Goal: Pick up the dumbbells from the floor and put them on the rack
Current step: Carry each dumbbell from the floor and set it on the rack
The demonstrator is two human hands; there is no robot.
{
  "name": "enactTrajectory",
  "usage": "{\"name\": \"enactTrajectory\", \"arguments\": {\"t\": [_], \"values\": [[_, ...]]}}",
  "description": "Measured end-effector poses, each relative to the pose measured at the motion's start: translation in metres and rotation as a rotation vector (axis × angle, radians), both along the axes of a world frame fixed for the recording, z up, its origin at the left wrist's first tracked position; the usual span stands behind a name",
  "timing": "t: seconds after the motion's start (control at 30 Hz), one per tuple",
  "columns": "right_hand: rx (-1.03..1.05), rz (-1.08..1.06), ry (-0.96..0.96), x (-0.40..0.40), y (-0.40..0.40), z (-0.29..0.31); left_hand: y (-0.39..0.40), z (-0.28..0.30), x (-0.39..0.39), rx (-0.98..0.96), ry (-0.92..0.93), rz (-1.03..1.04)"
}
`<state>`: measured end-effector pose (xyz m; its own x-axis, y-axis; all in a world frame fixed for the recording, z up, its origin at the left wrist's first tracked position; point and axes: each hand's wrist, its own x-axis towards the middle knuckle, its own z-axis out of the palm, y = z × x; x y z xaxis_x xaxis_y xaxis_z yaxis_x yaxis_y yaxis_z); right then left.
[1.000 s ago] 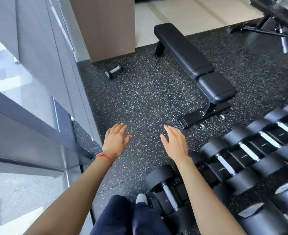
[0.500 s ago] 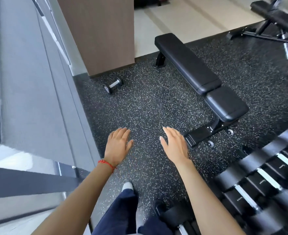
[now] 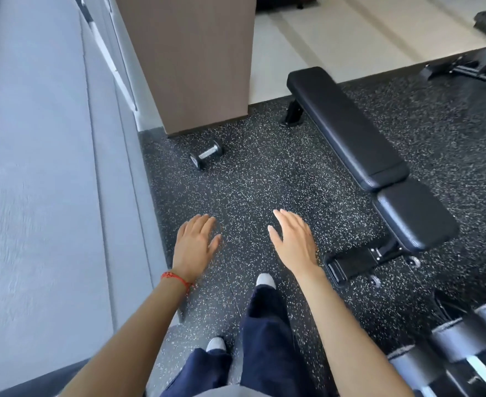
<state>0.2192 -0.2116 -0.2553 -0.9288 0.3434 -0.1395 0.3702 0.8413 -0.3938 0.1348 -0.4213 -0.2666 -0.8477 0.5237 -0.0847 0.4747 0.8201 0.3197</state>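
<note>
Head view. The step in hand appears to be the approach to a pickup: one small dumbbell [image 3: 206, 154] lies on the speckled rubber floor [image 3: 264, 184], just beside the foot of a brown pillar [image 3: 190, 61] and well ahead of the person. It rests on its side, the knurled metal handle running obliquely between two dark heads, with nothing touching it.

Both hands are carried forward at mid height, empty and apart from one another. The left hand [image 3: 194, 243], with a red cord bracelet [image 3: 176, 277] at the wrist, is palm down with fingers straight and loosely together. The right hand [image 3: 293, 242] is likewise extended, fingers straight and relaxed, thumb slightly spread. Neither touches anything. The feet, in light shoes below dark trousers [image 3: 264, 339], are staggered, as in a stride.

The dumbbell rack [image 3: 462, 351], already holding several dumbbells, shows at the lower right, near the person and well apart from the dumbbell on the floor. A black weight bench [image 3: 348, 133] stands to the right of the path.

The next move, by judgement, calls for closing the gap to the pillar, bending down, and curling one hand round the handle between the heads; the pillar's nearness leaves the open approach on the near side.
</note>
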Motion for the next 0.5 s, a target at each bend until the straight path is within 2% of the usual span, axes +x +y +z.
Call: {"name": "enactTrajectory", "arguments": {"t": [0.5], "values": [[-0.001, 0.241, 0.013, -0.197, 0.137, 0.01, 0.116, 0.012, -0.152, 0.012, -0.003, 0.229]]}}
